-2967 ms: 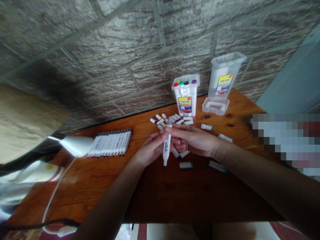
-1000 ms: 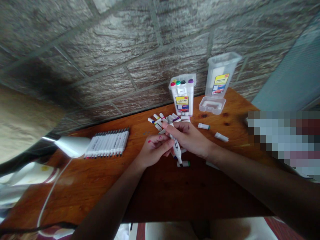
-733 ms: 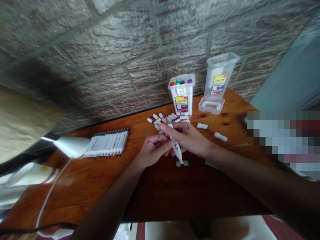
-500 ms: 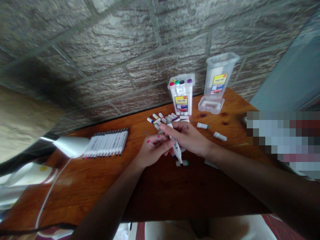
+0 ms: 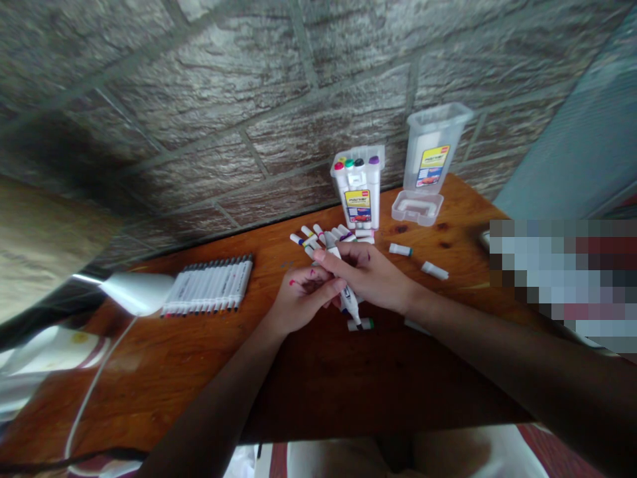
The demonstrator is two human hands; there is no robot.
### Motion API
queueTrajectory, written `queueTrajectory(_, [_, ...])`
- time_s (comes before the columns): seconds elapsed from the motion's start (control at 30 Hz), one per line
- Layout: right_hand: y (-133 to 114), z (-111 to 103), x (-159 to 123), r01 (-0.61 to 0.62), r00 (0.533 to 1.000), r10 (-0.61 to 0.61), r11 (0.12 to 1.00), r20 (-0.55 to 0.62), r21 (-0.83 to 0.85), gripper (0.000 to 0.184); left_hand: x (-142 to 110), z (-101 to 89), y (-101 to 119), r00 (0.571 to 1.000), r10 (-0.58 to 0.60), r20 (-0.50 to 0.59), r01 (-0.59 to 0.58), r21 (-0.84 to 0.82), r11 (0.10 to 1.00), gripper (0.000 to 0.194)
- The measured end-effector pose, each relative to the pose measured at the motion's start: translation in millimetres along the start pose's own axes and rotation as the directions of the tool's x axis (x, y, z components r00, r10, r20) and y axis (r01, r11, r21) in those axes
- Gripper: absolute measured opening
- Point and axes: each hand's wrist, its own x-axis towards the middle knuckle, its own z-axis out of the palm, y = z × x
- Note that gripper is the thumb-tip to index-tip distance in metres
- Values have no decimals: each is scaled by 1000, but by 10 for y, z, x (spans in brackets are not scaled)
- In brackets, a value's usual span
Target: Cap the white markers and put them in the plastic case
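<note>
Over the middle of the wooden table, my left hand (image 5: 306, 297) and my right hand (image 5: 373, 273) are both closed around one white marker (image 5: 350, 302). The marker tilts with its dark tip pointing down toward me, and its cap is off at that end. Red ink stains show on my left hand. Below the tip lies a loose cap (image 5: 360, 324) with a green end. Behind my hands is a heap of white caps (image 5: 340, 232) with coloured bands, partly covered by my fingers. Two more caps, one teal-ended (image 5: 401, 249) and one white (image 5: 434, 270), lie to the right.
A row of markers (image 5: 208, 285) lies on the table (image 5: 298, 392) at left, beside a white cone-shaped object (image 5: 137, 292) and a cable. Against the stone wall stand a clear case of capped markers (image 5: 358, 199) and an open clear case (image 5: 432, 149).
The view has shifted slightly, so everything sits a little further left. Both hands keep their hold on the marker, with hardly any movement between them.
</note>
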Motion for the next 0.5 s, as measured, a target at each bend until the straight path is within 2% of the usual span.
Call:
queueTrajectory(0.17, [2,0,-11,-48,997,51,997,-61,53,41,-7,-4,-43,997,71,0,-71,-20,997,48])
queueTrajectory(0.3, [25,-7,-4,-42,994,49,997,-101,72,39,-14,-4,-36,998,54,27,-54,-19,998,47])
queueTrajectory(0.5, [12,-34,-11,-95,995,88,982,55,160,38,-23,-23,-136,998,53,17,-50,-156,986,40])
